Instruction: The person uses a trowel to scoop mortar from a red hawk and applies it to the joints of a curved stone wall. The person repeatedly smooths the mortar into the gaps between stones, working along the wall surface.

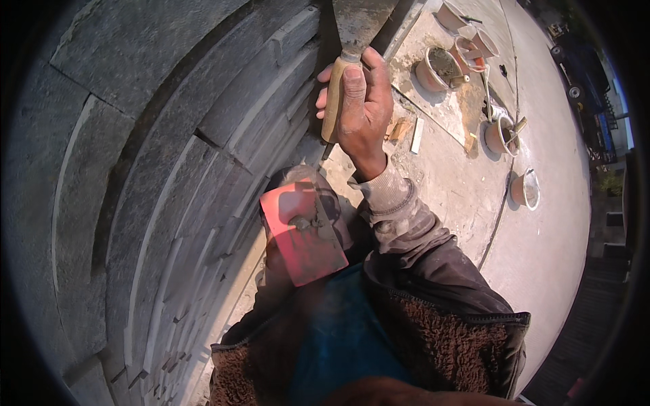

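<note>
We're wearing a dusty brown jacket (pixel 447 338) w/ fuzzy lining over a blue shirt (pixel 345 325). Just past that, a red board (pixel 308 260) is tilting in front of us, w/ a grey blob (pixel 302 222) sitting on it. Our L hand (pixel 273 258) is mostly hiding behind the board in shadow, so we can't tell its grip tbh. Further out, our R hand (pixel 365 111) is wrapping round the wooden handle (pixel 331 122) of a trowel (pixel 362 27), thumb lying along it, smeared blade pointing away. Grey stone wall (pixel 169 169) is running along our L side. Beyond the R hand, wood scraps (pixel 399 130) are lying on the floor (pixel 460 196), then buckets (pixel 518 192) are standing about, one holding grey mix (pixel 443 62). Way off R, a dark vehicle (pixel 583 78) is sitting.
</note>
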### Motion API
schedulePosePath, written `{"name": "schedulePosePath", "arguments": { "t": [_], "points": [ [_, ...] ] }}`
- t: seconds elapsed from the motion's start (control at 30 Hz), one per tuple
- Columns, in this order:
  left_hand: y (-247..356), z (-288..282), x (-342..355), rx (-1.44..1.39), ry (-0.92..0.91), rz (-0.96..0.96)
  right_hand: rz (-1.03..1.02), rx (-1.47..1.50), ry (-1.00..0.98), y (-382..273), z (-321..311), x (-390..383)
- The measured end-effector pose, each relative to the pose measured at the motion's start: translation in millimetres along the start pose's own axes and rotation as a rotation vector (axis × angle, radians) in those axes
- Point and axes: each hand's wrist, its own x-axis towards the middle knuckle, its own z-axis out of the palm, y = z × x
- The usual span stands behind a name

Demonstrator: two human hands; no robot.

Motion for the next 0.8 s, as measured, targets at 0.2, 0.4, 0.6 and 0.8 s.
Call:
{"name": "schedulePosePath", "arguments": {
  "t": [0.2,0.4,0.6,0.8],
  "points": [
    [-2,-1,1,-0.036,-0.001,0.01,-0.028,-0.063,0.036,6,10,5],
    [-7,0,4,-0.07,-0.015,0.005,0.015,-0.094,0.088,16,5,-5],
    [-12,8,11,-0.05,-0.009,0.028,0.076,-0.179,0.084,16,-11,-15],
    [-7,18,20,0.007,0.045,0.027,-0.02,-0.537,0.002,-8,-31,-11]
  ]
}}
